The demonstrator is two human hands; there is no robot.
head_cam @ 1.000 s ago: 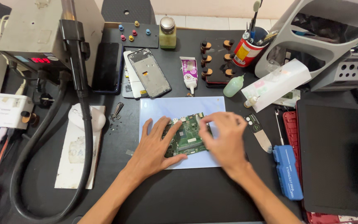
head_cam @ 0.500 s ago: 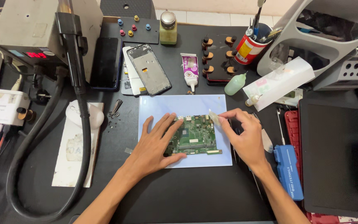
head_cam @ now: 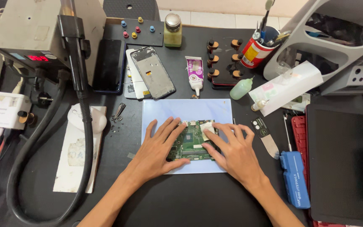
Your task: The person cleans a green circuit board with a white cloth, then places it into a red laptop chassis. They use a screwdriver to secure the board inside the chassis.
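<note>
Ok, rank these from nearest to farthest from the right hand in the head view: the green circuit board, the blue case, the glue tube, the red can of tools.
1. Green circuit board: under the fingers of the right hand, on its left.
2. Blue case: on the mat to its right.
3. Glue tube: beyond the pale blue sheet, up and left.
4. Red can of tools: far edge, up and right.

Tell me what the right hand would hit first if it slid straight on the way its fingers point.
The right hand points up and left across the green circuit board. Beyond the board lies bare blue mat, then probably the bare phone frame, though the line is only approximate.
</note>
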